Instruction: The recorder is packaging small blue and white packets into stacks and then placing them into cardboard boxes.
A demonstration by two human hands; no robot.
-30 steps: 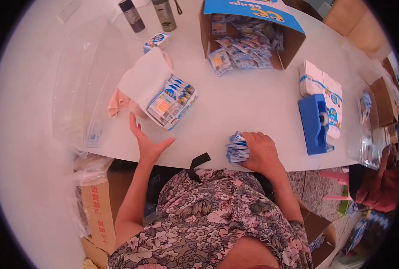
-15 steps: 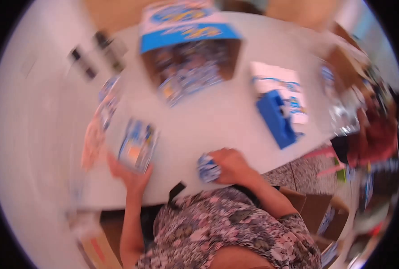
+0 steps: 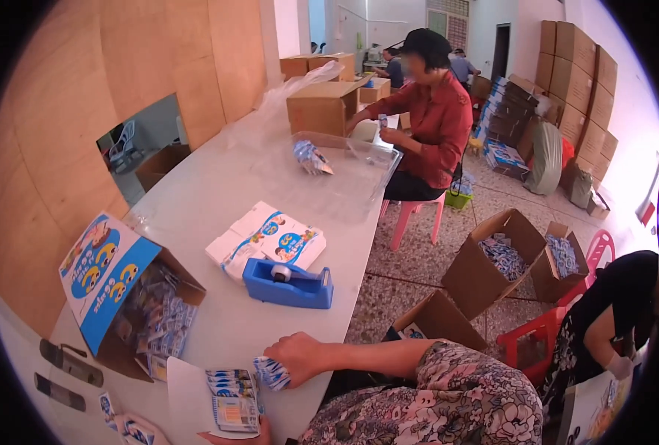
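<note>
Two hands show in the head view I watch from afar. The right hand (image 3: 297,360) grasps a bunch of blue-and-white sachets (image 3: 272,372) just beside a small open carton (image 3: 185,389) on the tabletop (image 3: 174,222). The left hand (image 3: 255,434), partly cut off by the lower rim, grips the carton's near end. I see its white flap folded out to the left and packets (image 3: 232,387) lined up inside.

Beyond them, a blue tape dispenser (image 3: 294,294) stands against white printed cartons (image 3: 270,237). To the left, a large display carton (image 3: 114,297) lies on its side, mouth toward me, with loose packets inside; two dark-capped bottles (image 3: 70,363) lie nearer. Farther along, a clear plastic tray (image 3: 378,159) holds some sachets near a co-worker in a red shirt (image 3: 442,122), seated on a pink stool (image 3: 411,222).
</note>
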